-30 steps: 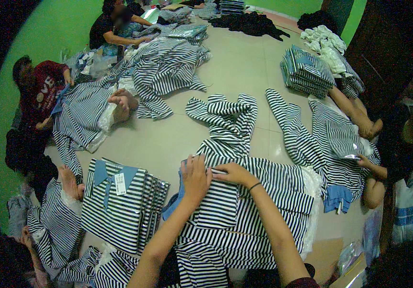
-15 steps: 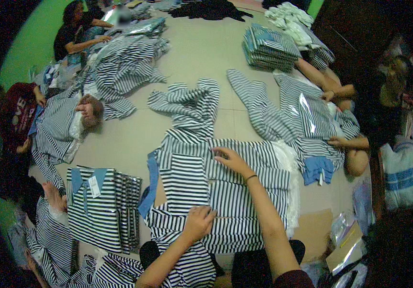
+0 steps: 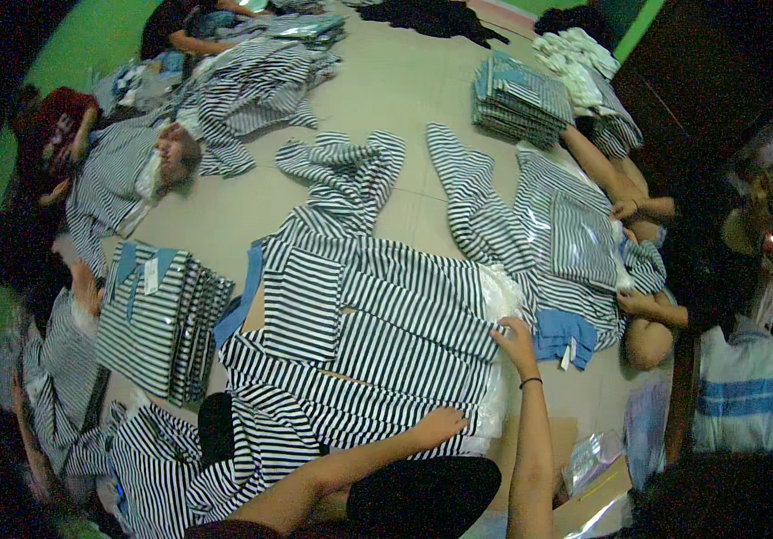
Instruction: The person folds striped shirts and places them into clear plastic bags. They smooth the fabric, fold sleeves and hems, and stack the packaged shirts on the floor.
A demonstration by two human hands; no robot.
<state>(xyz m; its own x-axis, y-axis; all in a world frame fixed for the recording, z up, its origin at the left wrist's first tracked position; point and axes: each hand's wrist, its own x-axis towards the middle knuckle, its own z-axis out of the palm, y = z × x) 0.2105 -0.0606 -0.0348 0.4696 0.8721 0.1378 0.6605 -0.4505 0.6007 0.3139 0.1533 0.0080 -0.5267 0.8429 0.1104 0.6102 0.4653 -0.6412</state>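
Shirt (image 3: 404,337) lies flat on the floor (image 3: 386,99), ahead of the person and mostly left of both hands. Long axis collar to hem, running left to right, hem end angled a bit toward the person. Blue collar (image 3: 241,310) is at its left end, white lacy hem (image 3: 494,377) at its right. Key relation: both hands are at the shirt's hem end, well apart from the collar. Right hand (image 3: 518,346) is nearer the hem: fingertips touch its border with the stripes, thumb and fingers part-bent with a small gap; can't tell if cloth is pinched. Left hand (image 3: 443,428) is at the shirt's near long edge, close to the hem corner, palm down, fingers loosely bent on the stripes; grip can't be told. Far sleeve (image 3: 342,184) sprawls beyond the shirt, bunched; more striped cloth (image 3: 256,467) is heaped at its near-left corner. A folded striped panel (image 3: 301,310) sits on the shirt's collar half, across the long axis; tan strips show beside it. Stack (image 3: 144,323) of folded shirts stands left of the shirt, just past the collar. Right of it, a co-worker's hands (image 3: 631,304) touch another striped shirt (image 3: 530,238).
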